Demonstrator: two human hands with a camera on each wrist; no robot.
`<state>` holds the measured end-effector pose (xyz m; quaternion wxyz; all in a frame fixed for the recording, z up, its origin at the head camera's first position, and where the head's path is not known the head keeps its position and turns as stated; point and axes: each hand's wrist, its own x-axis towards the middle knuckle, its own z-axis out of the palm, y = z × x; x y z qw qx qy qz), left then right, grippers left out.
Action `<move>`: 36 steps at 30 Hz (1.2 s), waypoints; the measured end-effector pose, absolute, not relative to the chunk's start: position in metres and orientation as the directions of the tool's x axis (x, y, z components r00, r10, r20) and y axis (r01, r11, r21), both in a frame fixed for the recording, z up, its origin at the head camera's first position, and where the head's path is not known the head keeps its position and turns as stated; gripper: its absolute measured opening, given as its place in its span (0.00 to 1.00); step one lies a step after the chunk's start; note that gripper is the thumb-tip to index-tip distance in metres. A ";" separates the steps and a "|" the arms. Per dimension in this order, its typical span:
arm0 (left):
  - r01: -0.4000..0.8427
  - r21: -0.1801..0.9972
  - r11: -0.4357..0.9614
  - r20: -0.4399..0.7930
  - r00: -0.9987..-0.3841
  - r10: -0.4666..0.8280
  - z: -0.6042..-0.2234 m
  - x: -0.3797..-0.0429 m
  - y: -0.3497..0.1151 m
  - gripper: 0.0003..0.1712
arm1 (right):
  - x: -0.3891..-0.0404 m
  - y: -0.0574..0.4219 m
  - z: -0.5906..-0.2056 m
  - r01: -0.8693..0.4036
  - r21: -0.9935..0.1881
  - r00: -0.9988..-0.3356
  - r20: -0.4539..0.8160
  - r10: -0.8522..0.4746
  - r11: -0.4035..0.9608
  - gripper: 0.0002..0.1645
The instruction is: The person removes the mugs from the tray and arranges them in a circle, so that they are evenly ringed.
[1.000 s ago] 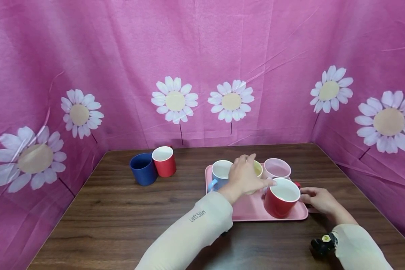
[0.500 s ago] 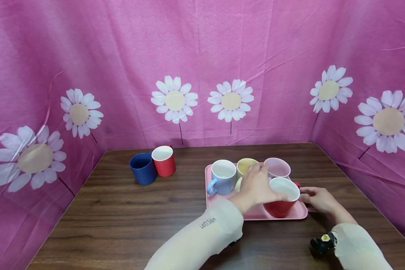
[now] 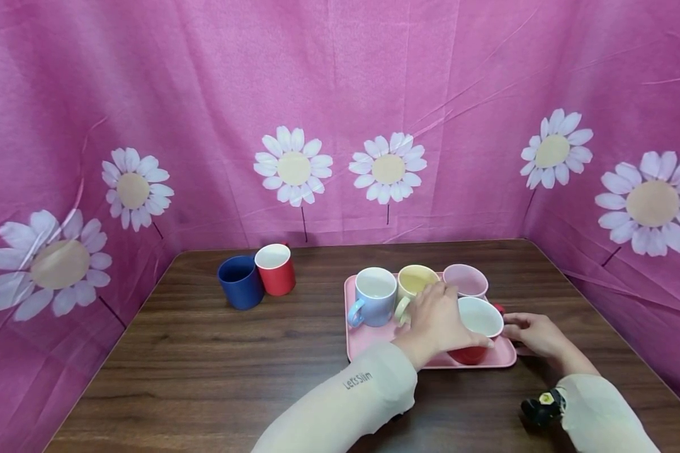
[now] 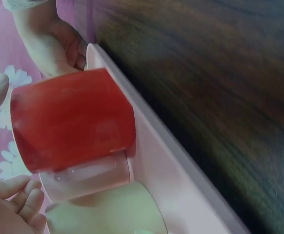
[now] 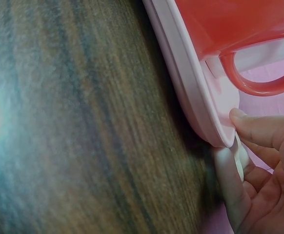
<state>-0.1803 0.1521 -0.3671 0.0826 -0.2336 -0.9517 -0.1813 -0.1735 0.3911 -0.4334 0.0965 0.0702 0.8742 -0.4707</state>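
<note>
Presently see the red mug [image 4: 73,119] upright at the near right of the pink tray [image 3: 362,336], between parted thumb and fingers of the left hand [image 3: 435,319], with no clench there; cannot tell about contact. Judge the left hand nearer to the mug's body, but see the handle [image 5: 264,91] toward the right hand [image 3: 538,333], pinching the tray's right end. Note the tray's long axis from left to right. Count one tray and six mugs: on the tray, the red mug, one light blue mug [image 3: 379,308], one yellow mug [image 3: 416,290], one pink mug [image 3: 466,283]; on the table [image 3: 204,365], one dark blue mug [image 3: 242,289] and a second red mug [image 3: 279,278].
</note>
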 end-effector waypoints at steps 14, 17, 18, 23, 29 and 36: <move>0.445 0.427 0.787 0.248 -0.895 0.372 -0.376 -0.177 0.157 0.51 | -0.176 0.390 -0.433 0.211 -0.799 -0.972 -0.231 0.036 0.563 0.32; 0.411 0.427 0.806 0.227 -0.911 0.344 -0.375 -0.176 0.161 0.51 | -0.176 0.390 -0.432 0.212 -0.797 -0.972 -0.233 0.037 0.565 0.33; 0.400 0.418 0.815 0.222 -0.915 0.336 -0.375 -0.177 0.162 0.51 | -0.176 0.390 -0.432 0.212 -0.797 -0.972 -0.232 0.037 0.565 0.33; 0.373 0.386 0.844 0.208 -0.926 0.314 -0.372 -0.177 0.168 0.51 | -0.175 0.390 -0.432 0.206 -0.796 -0.974 -0.226 0.037 0.569 0.32; 0.358 0.438 0.825 0.202 -0.933 0.297 -0.374 -0.175 0.169 0.49 | -0.175 0.391 -0.431 0.214 -0.795 -0.971 -0.235 0.038 0.568 0.32; 0.369 0.437 0.820 0.223 -0.928 0.298 -0.381 -0.173 0.168 0.47 | -0.174 0.391 -0.432 0.218 -0.799 -0.969 -0.244 0.029 0.560 0.32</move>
